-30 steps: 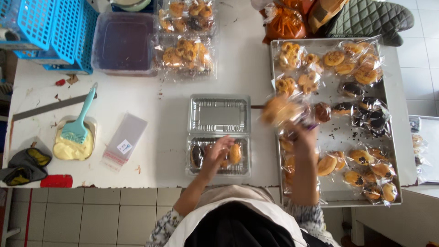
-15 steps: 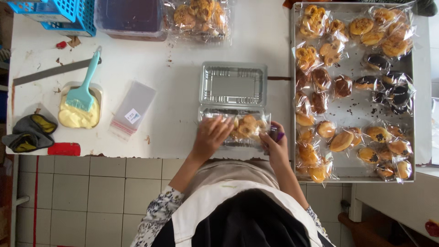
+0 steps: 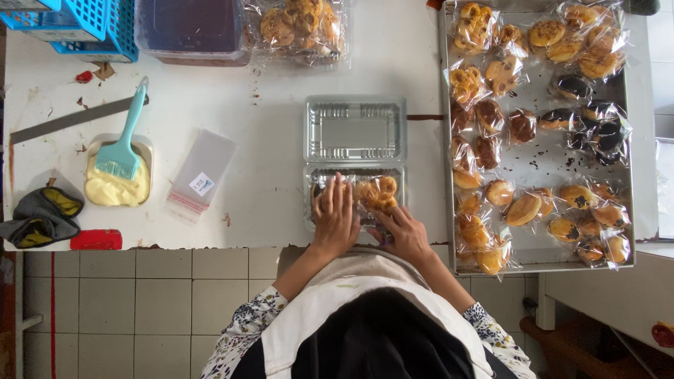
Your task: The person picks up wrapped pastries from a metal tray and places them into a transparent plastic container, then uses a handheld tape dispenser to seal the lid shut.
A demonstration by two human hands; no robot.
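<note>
A clear plastic clamshell box (image 3: 354, 130) lies open on the white table, lid side away from me. In its near half sit wrapped golden pastries (image 3: 377, 194). My left hand (image 3: 335, 217) rests flat over the left part of that half, fingers spread on the pastries. My right hand (image 3: 402, 231) touches the near right corner of the box, fingertips against a wrapped pastry. Whether either hand grips anything I cannot tell.
A metal tray (image 3: 537, 158) of several wrapped buns stands at the right. A dish of yellow cream (image 3: 116, 188) with a teal brush (image 3: 126, 137), a stack of clear bags (image 3: 201, 175), a grey cloth (image 3: 42, 214), blue baskets (image 3: 77, 24) and packed boxes (image 3: 298, 28) lie around.
A wrapped pastry carried from the tray by my right hand has been set into the box. Both hands now press on the pastries in the near half.
</note>
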